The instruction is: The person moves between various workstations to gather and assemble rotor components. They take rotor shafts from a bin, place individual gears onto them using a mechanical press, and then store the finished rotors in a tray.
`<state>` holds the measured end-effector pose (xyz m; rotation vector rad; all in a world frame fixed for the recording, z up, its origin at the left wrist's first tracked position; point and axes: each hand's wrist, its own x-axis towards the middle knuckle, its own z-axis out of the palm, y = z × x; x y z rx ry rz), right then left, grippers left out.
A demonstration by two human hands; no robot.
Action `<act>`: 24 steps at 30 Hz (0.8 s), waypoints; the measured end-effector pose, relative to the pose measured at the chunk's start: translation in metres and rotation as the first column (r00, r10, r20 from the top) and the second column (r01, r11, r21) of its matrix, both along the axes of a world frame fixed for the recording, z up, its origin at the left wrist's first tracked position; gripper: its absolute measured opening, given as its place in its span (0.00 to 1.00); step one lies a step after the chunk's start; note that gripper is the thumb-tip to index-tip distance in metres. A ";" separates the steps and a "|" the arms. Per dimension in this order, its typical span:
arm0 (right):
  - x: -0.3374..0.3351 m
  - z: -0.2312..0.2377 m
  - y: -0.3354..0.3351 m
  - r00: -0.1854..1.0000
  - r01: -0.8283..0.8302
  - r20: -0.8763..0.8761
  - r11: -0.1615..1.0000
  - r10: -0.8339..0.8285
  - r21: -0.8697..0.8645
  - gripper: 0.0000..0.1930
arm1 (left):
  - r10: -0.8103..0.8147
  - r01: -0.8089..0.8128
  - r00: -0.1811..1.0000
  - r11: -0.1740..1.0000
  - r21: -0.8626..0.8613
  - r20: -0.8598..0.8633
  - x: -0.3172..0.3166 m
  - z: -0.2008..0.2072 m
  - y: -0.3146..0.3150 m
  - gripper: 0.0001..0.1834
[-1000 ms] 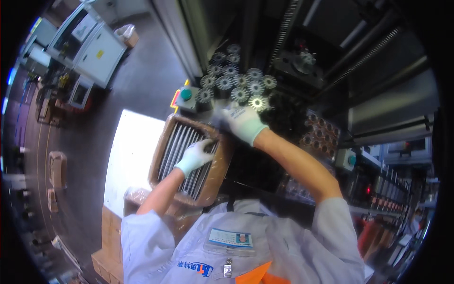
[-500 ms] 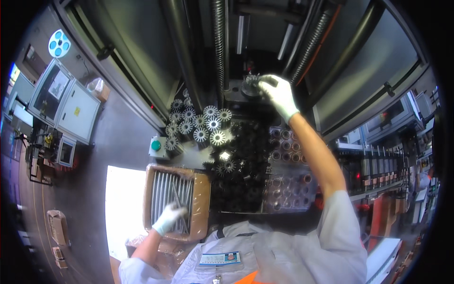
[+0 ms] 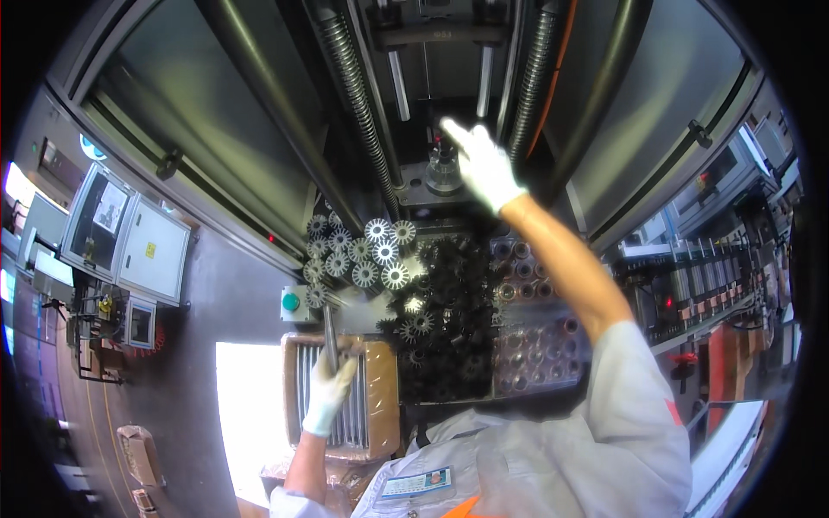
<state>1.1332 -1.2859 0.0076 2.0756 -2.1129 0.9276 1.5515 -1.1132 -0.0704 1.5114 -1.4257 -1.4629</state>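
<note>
Gripping a metal rod (image 3: 330,332), the gloved left hand (image 3: 325,395) sits just left of lower centre in the frame, above a carton (image 3: 385,397) of similar rods. At upper centre I see the right hand (image 3: 486,168), fingers loose and extended, just beside a round fixture (image 3: 443,180).

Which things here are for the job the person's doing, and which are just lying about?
Probably for the job:
long grey metal rod in the white-gloved left hand
silver metal rods in the open brown cardboard box
silver toothed metal discs
round metal fixture near the white-gloved right hand

Probably just lying about:
brown cardboard carton, lower left
white boxy cabinet, far left
</note>
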 end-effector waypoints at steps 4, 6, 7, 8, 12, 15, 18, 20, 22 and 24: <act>-0.004 -0.015 0.025 0.986 -0.013 -0.160 0.990 0.035 0.138 0.29 | -0.107 0.082 0.991 0.958 -0.275 -0.077 -0.109 0.038 -0.071 0.19; -0.012 -0.016 0.021 0.980 -0.064 -0.183 0.995 0.077 0.077 0.28 | -0.173 0.138 0.980 0.950 -0.279 -0.103 -0.163 0.060 -0.103 0.18; -0.014 -0.014 0.019 0.978 -0.084 -0.186 0.994 0.095 0.068 0.27 | -0.220 0.163 0.966 0.925 -0.342 -0.135 -0.187 0.069 -0.121 0.18; -0.012 -0.012 0.024 0.991 -0.068 -0.109 0.996 0.074 0.055 0.26 | -0.234 0.156 0.952 0.924 -0.349 -0.196 -0.210 0.078 -0.139 0.18; -0.024 -0.002 0.101 0.988 -0.141 0.057 0.989 0.144 -0.053 0.23 | -0.241 0.082 0.912 0.901 -0.426 -0.333 -0.281 0.128 -0.183 0.13; -0.051 -0.014 0.190 0.983 -0.183 0.027 0.983 0.183 -0.002 0.20 | -0.019 0.264 0.964 0.042 -0.964 0.264 -0.308 0.137 -0.232 0.09; -0.081 -0.046 0.263 0.992 -0.097 -0.061 0.982 0.108 0.163 0.18 | -0.001 0.276 0.961 0.013 -0.961 0.276 -0.328 0.162 -0.259 0.11; -0.092 -0.049 0.302 0.997 -0.041 0.074 0.981 0.027 0.189 0.16 | -0.178 0.082 0.984 0.310 -0.947 0.027 -0.319 0.140 -0.302 0.19; -0.097 -0.053 0.348 0.986 0.041 0.147 0.973 -0.076 0.229 0.15 | -0.223 -0.008 0.958 0.607 -0.795 -0.180 -0.316 0.142 -0.323 0.20; -0.102 -0.059 0.381 0.946 0.118 0.265 0.960 -0.186 0.253 0.15 | -0.415 0.020 0.827 0.696 -0.717 -0.379 -0.323 0.153 -0.335 0.12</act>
